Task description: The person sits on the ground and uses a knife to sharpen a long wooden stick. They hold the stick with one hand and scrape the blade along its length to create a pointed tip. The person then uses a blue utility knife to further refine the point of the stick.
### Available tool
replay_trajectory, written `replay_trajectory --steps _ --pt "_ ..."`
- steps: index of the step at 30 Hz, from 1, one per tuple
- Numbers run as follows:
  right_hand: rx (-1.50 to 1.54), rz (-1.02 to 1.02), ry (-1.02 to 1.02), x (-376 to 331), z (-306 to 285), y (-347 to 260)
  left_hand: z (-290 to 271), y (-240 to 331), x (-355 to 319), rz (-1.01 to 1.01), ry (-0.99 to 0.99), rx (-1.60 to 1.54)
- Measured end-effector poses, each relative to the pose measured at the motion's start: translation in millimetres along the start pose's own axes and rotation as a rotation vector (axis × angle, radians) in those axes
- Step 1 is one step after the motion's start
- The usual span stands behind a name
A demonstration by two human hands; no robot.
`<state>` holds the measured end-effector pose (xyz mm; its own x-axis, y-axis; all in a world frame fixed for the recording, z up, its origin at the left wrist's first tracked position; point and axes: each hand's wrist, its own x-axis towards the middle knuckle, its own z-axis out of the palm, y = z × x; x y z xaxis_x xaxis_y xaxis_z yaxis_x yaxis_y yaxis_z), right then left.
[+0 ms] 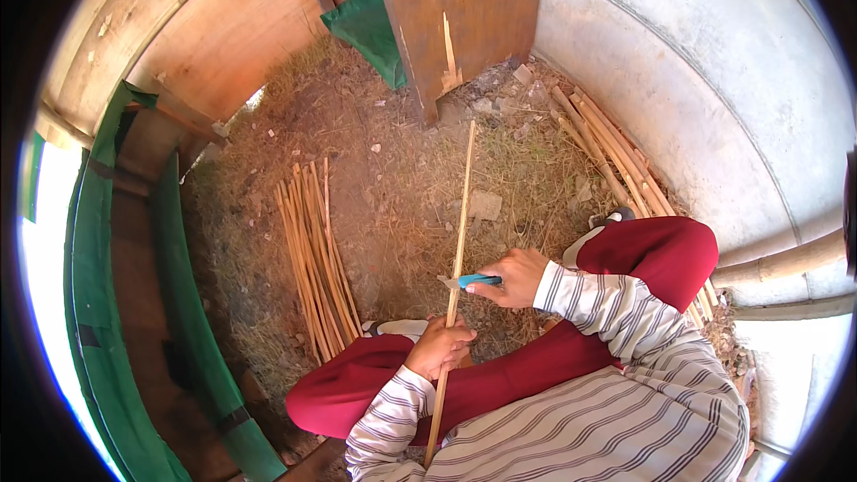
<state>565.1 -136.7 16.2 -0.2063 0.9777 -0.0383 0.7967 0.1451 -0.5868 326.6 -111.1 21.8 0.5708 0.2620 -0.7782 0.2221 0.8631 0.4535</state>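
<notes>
A long, thin, pale strip (465, 196), apparently split bamboo, slants from my lap up over the dirt floor. My left hand (439, 346) is closed around its lower part, near my crossed legs. Higher up, my right hand (518, 278) grips a blue-handled utility knife (479, 279). The knife's blade meets the strip, or lies just over it, a short way above my left hand; exact contact is hard to tell. The strip's lower end rests against my striped shirt.
A bundle of similar strips (312, 259) lies left of my legs. Thicker split pieces (616, 147) lie along the pale wall at right. A brown wooden cabinet (473, 9) stands ahead, and green-edged boards (183, 277) line the left. A flat stone (485, 205) lies beyond the knife.
</notes>
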Motion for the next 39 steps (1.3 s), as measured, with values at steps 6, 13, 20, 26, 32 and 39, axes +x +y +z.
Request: replay_trajectory --steps 6,13,20,26,32,39 --pt "-0.039 0.337 -0.070 15 -20 25 4 -13 -6 -0.049 -0.033 0.028" --pt "-0.018 0.615 -0.053 41 -37 68 2 -26 -15 -0.066 -0.044 0.069" --pt "-0.049 0.643 0.049 46 -51 119 -3 -33 -16 -0.185 -0.076 -0.005" --pt "0.146 0.241 -0.218 30 -36 26 -8 -29 -4 -0.063 0.001 -0.020" --pt "0.071 0.137 -0.194 8 -6 4 -9 -27 2 0.020 0.006 0.015" --pt "-0.043 0.037 -0.004 11 -2 6 -11 -28 4 0.145 0.056 0.110"
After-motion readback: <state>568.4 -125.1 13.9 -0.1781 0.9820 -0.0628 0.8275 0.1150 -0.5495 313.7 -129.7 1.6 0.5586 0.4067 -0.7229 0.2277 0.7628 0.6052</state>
